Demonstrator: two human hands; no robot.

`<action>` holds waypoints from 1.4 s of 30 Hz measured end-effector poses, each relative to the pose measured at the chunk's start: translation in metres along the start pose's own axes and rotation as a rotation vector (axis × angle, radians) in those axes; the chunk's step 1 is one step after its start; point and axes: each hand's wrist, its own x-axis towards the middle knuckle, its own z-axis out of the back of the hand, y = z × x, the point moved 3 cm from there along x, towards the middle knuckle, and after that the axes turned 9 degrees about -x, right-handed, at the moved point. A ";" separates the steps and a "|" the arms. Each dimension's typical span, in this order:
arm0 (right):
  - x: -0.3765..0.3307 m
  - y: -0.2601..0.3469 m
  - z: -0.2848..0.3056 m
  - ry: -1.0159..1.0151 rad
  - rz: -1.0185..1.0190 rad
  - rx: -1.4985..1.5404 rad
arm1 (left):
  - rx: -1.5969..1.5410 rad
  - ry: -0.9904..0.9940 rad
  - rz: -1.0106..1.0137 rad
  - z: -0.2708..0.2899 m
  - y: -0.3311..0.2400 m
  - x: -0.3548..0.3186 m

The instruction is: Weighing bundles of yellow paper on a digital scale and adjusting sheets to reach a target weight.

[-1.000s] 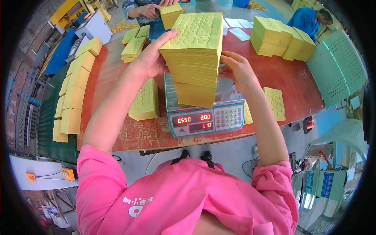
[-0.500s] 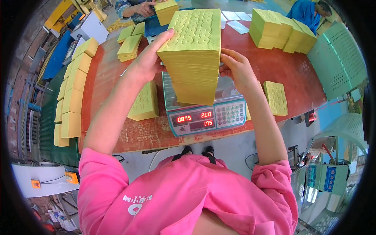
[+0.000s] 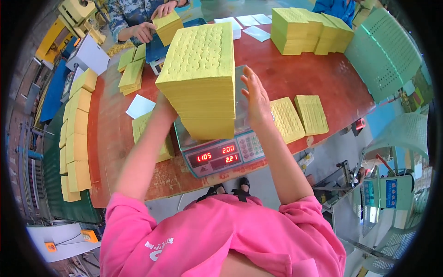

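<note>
The right hand [image 3: 255, 98] is holding its slightly spread fingers beside a tall, embossed yellow paper stack [image 3: 203, 76]; the left hand [image 3: 165, 106] is hiding behind it, finger state unclear. The stack is standing on a teal-edged electronic scale [image 3: 219, 158].

Tall yellow paper stack [image 3: 198, 92] on digital scale [image 3: 198, 170], right hand [image 3: 257, 99] outstretched beside it, red table [image 3: 295, 71]

left fingers hidden behind yellow stack [image 3: 198, 83], scale pan [image 3: 240, 104] mostly covered, co-worker [image 3: 128, 17] cut off above
</note>
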 end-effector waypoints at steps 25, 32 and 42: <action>0.062 0.008 -0.008 0.404 -0.189 0.093 | -1.188 -0.315 0.488 -0.070 -0.020 0.028; -0.011 -0.005 0.066 0.274 -0.076 0.181 | -0.882 -0.503 0.365 -0.038 -0.051 -0.065; -0.129 -0.031 0.178 0.209 -0.308 0.381 | -0.798 -0.664 0.692 -0.025 -0.079 -0.243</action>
